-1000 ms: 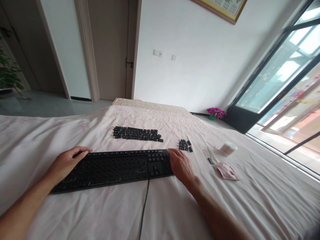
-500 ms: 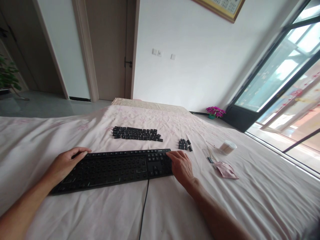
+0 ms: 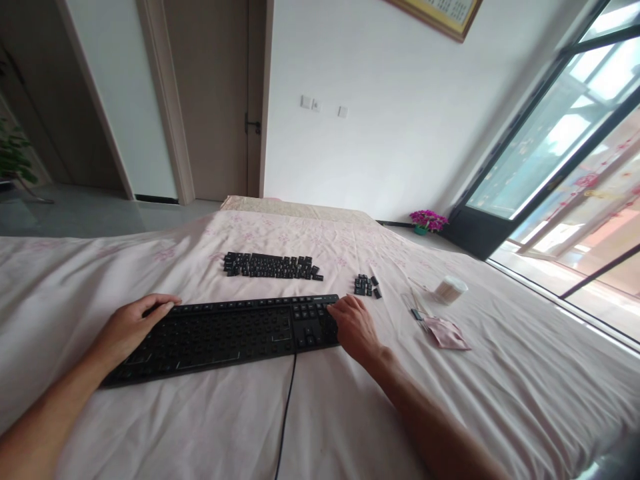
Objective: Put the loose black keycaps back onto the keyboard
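Note:
A black keyboard (image 3: pixel 215 337) lies across the pink bedsheet, most of its main key area stripped of keycaps; the navigation and arrow keys are still on it. My left hand (image 3: pixel 133 327) grips its upper left edge, thumb on top and fingers curled over the back. At the upper right end, my right hand (image 3: pixel 354 323) has its fingers bent together against the number pad; whether a single keycap is pinched there is hidden. Behind the keyboard, removed keycaps (image 3: pixel 270 265) sit in rows, with a smaller group of keycaps (image 3: pixel 367 285) to their right.
A clear tub of cotton swabs (image 3: pixel 451 290) stands on the right of the bedsheet (image 3: pixel 350 427). Near it lie a pink cloth (image 3: pixel 447 333) and a small tool with thin wires (image 3: pixel 416 314). The keyboard's cable (image 3: pixel 287 413) runs toward me.
My right hand has shifted slightly leftward over the number pad, its fingers more bent. My left hand keeps its grip. The camera view has turned a little.

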{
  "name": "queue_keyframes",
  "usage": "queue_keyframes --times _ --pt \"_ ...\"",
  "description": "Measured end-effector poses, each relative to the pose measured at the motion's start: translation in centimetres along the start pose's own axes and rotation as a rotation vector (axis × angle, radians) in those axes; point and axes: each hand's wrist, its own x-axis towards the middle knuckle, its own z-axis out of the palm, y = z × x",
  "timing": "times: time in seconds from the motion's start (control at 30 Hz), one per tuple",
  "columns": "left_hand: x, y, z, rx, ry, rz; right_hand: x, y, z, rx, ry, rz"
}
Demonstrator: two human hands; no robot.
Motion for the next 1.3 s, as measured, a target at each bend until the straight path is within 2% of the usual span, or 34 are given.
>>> queue_keyframes --times 0.17,0.3,0.5,0.7,0.87,1.17,1.3 --pt "0.0 0.0 0.0 0.007 0.013 0.005 -0.7 2.3 1.5 0.235 0.165 0.156" --pt "0.0 -0.1 0.0 0.005 0.009 -0.006 -0.8 3.0 1.7 0.183 0.244 0.234" --pt "-0.2 0.1 0.0 -0.004 -0.005 -0.032 -0.6 2.7 1.0 0.073 0.103 0.132" --pt "-0.2 0.2 -0.1 -0.009 -0.023 -0.049 -0.8 2.7 0.9 0.077 0.202 0.179" --pt "-0.4 0.6 -0.3 0.003 -0.008 -0.031 -0.6 2.8 1.1 0.070 0.136 0.090" --pt "-1.3 2.7 -1.1 -0.006 -0.065 -0.067 -0.6 2.8 1.3 0.141 0.345 0.148" --pt "-1.5 3.0 -1.2 -0.006 -0.060 -0.055 -0.6 3.1 1.6 0.154 0.310 0.107"
